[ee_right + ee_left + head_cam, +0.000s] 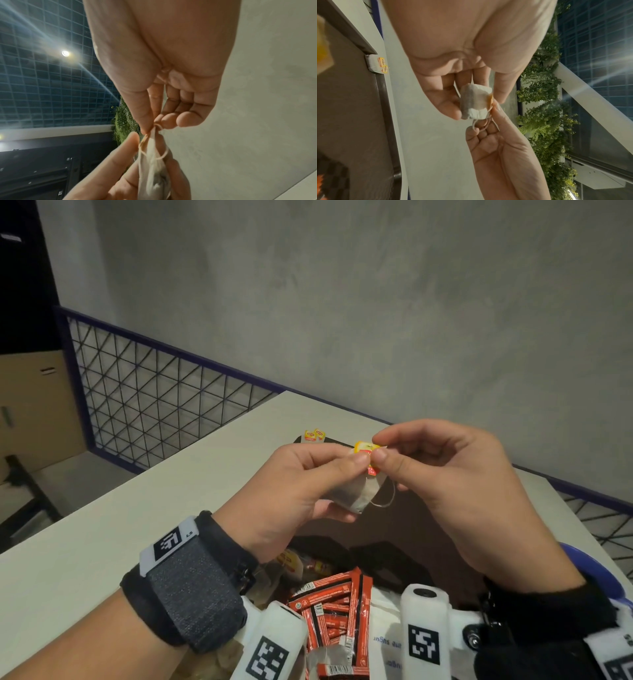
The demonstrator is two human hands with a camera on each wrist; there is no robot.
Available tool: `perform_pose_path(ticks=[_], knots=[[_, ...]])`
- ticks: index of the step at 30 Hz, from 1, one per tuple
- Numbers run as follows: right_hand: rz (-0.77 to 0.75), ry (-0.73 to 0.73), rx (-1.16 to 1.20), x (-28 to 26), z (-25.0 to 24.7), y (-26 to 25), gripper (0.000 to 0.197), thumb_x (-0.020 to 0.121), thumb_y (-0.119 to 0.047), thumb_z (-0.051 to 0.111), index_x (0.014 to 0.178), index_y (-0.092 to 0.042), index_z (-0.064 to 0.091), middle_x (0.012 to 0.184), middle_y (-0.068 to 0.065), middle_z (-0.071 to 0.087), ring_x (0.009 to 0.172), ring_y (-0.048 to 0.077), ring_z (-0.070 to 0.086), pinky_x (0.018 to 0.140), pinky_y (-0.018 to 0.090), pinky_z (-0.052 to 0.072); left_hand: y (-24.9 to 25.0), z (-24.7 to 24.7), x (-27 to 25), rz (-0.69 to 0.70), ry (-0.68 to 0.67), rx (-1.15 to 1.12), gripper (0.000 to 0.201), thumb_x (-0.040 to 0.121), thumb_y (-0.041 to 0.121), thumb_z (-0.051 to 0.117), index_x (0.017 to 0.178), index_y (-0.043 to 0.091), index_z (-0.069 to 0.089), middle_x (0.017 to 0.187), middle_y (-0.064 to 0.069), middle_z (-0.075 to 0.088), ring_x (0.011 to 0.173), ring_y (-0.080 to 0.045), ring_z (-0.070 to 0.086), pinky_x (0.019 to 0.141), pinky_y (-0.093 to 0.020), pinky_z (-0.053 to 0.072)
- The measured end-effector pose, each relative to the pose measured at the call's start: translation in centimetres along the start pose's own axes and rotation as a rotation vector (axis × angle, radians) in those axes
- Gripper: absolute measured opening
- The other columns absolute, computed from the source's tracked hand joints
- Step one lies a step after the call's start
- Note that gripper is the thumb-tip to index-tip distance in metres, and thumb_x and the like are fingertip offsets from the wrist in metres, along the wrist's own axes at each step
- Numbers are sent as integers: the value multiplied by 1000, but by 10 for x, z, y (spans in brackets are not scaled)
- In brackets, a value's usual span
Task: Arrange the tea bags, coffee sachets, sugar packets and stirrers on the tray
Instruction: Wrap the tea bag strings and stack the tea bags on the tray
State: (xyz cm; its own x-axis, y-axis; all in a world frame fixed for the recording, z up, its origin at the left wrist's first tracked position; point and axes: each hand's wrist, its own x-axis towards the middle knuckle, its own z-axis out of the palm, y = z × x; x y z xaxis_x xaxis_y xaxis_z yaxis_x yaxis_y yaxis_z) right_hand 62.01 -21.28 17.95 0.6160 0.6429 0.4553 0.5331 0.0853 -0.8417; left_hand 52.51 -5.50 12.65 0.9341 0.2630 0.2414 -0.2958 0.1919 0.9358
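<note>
Both hands hold one tea bag (359, 491) in the air above the dark brown tray (411, 529). My left hand (301, 484) pinches the paper pouch (475, 101) between thumb and fingers. My right hand (442, 474) pinches its yellow-red tag (368, 455) at the top, thumb against forefinger; the string (163, 154) loops below. Two tea bags (314, 435) with yellow tags lie at the tray's far corner, also seen in the left wrist view as tea bags (377, 66). Red coffee sachets (329, 607) and a white sugar packet (387, 645) lie in a heap near me.
The tray lies on a white table (102, 542) beside a grey wall. A black wire-mesh railing (154, 398) with a blue frame runs behind the table. A blue rim (596, 570) shows at the right, and a cardboard box (30, 405) stands at far left.
</note>
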Motion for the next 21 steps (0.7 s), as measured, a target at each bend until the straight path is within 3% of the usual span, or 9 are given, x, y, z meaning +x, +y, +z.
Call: perform_pose_path(ticks=[5, 9, 13, 17, 21], knots=[[18, 8, -9, 0, 3, -1, 7, 83, -20, 78, 89, -18, 79, 82, 4, 76, 72, 11, 66, 62, 22, 50, -1, 0, 1, 12, 42, 10, 19, 85, 34, 69, 93, 22, 82, 99, -4, 77, 91, -16, 71, 73, -29, 55], [114, 69, 88, 1, 1, -2, 16, 78, -32, 76, 85, -19, 81, 77, 5, 74, 69, 13, 61, 64, 32, 48, 1, -1, 2, 4, 119, -51, 22, 84, 34, 70, 95, 19, 82, 101, -3, 77, 91, -14, 70, 73, -27, 51], [136, 13, 12, -1, 2, -1, 2, 82, -22, 79, 82, -21, 81, 75, 4, 74, 69, 13, 62, 65, 32, 47, 3, -2, 3, -3, 134, -75, 25, 86, 33, 69, 98, 15, 81, 100, -4, 76, 91, -16, 66, 76, -28, 51], [154, 12, -21, -1, 4, 1, 10, 88, -15, 75, 79, -16, 79, 71, 4, 72, 67, 13, 60, 63, 31, 47, 2, 0, 2, -15, 131, -71, 23, 90, 30, 68, 98, 12, 80, 97, -6, 76, 88, -15, 67, 77, -29, 53], [177, -6, -15, -1, 4, 0, 8, 87, -20, 74, 82, -20, 80, 77, 7, 73, 70, 14, 60, 66, 33, 47, 1, 0, 3, -20, 126, -65, 24, 93, 28, 67, 102, 9, 79, 94, -6, 75, 85, -16, 67, 76, -29, 54]])
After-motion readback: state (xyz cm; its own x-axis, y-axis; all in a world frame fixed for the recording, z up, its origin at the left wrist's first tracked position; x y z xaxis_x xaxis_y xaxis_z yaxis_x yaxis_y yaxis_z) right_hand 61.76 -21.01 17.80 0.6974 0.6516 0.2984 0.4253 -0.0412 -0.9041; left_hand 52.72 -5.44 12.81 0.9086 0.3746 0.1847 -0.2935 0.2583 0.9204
